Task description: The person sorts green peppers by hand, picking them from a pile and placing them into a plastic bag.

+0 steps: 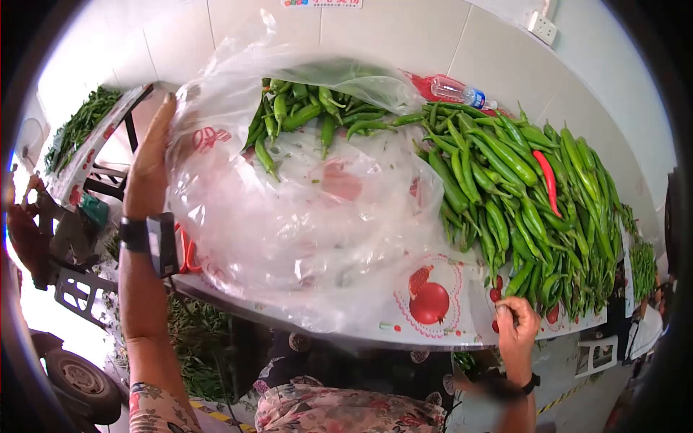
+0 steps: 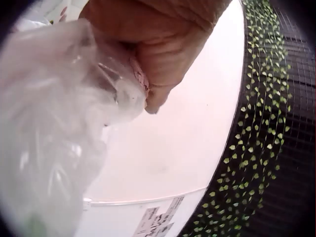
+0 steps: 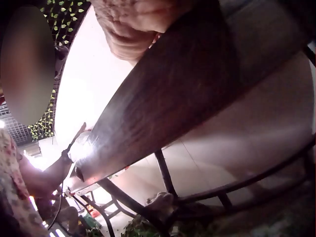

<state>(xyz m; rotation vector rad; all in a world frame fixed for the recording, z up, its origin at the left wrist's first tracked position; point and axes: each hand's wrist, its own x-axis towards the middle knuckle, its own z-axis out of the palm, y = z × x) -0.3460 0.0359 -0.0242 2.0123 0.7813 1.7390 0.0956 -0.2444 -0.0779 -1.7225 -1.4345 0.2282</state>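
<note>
My left hand (image 1: 150, 169) grips the left edge of a large clear plastic bag (image 1: 310, 238). In the left wrist view, gathered film of the bag (image 2: 54, 103) lies against the thumb of the left hand (image 2: 163, 54). Green chili peppers (image 1: 310, 108) lie inside the bag toward its far side. A big heap of green chilies (image 1: 520, 195) spreads right of the bag, with one red chili (image 1: 548, 184) on top. My right hand (image 1: 517, 328) is at the table's near edge below the heap, fingers loosely curled, nothing showing in them.
The table (image 1: 462, 328) has a fruit-printed cover. Behind the heap lies a plastic bottle (image 1: 455, 92) on red netting. A second table (image 1: 86, 151) with green produce stands at left. More greenery (image 1: 198, 353) is on the floor. A white stool (image 1: 595, 359) stands at right.
</note>
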